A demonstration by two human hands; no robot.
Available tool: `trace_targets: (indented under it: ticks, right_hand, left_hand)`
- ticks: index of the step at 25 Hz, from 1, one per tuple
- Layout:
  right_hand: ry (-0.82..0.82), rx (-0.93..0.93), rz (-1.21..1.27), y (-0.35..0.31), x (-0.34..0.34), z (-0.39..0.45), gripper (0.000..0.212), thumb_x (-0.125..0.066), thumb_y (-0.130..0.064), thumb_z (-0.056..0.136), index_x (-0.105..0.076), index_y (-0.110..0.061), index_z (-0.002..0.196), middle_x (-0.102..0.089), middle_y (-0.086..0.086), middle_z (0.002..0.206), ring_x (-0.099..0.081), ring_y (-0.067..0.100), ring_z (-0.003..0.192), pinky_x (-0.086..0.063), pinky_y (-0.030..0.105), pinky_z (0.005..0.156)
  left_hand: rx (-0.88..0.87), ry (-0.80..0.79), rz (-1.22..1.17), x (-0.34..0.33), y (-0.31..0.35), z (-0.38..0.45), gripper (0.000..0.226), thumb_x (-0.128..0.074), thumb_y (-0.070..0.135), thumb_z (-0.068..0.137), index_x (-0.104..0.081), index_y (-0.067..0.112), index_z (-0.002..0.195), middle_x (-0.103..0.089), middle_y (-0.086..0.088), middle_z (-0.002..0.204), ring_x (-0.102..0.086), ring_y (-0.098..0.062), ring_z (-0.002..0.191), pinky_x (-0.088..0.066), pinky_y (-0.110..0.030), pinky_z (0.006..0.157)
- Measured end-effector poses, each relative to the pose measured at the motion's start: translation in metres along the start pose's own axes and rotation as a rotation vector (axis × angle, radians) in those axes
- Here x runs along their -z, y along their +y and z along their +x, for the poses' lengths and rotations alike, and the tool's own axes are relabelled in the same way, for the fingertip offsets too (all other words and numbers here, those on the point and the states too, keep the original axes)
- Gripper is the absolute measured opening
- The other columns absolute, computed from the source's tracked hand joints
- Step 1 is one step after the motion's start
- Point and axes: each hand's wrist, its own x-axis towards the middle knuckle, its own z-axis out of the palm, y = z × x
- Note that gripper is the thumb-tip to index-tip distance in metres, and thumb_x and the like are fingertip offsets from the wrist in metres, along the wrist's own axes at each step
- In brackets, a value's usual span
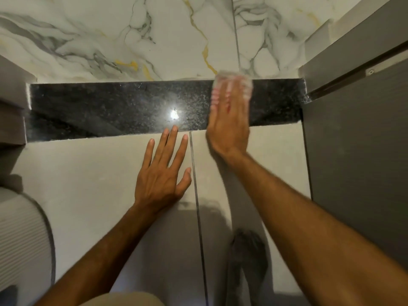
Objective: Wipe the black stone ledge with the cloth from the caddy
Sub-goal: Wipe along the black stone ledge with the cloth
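Observation:
The black speckled stone ledge (pixel 114 109) runs across the middle of the view, glossy, with a bright light reflection near its centre. My right hand (pixel 229 122) lies flat on the ledge's right part, pressing a white cloth with red stripes (pixel 245 82) under its fingers; hand and cloth are motion-blurred. My left hand (pixel 163 171) rests flat with fingers spread on the grey tiled face below the ledge, fingertips just reaching the ledge's front edge. The caddy is not in view.
A white marble wall with grey and gold veins (pixel 154 36) rises behind the ledge. A dark grey panel (pixel 357 151) bounds the right side. A white ribbed rounded object (pixel 22 239) sits at lower left. A grey step-like block (pixel 11 120) bounds the ledge's left end.

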Motion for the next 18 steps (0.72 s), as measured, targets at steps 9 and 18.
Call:
trace_targets:
  ticks: [9,18]
  right_hand:
    - [0.058,-0.286,0.029,0.009,0.001,-0.047,0.070,-0.036,-0.034,0.119,-0.013,-0.004,0.178,-0.010,0.024,0.186,-0.011,0.041,0.175,-0.019,0.054,0.143]
    - [-0.123,0.432,0.054,-0.046,-0.012,-0.074,0.069,-0.043,-0.036,0.117,-0.017,-0.020,0.179,-0.014,0.009,0.189,-0.011,0.027,0.177,-0.016,0.046,0.145]
  left_hand:
    - [0.105,-0.004,0.043,0.012,-0.050,-0.048,0.080,-0.033,0.052,0.106,-0.014,0.019,0.176,-0.006,-0.012,0.185,-0.001,-0.028,0.172,0.005,-0.048,0.139]
    - [0.255,0.075,0.074,0.015,-0.054,-0.067,0.073,-0.031,0.049,0.110,-0.025,0.014,0.174,-0.017,-0.018,0.182,-0.015,-0.037,0.169,-0.014,-0.060,0.138]
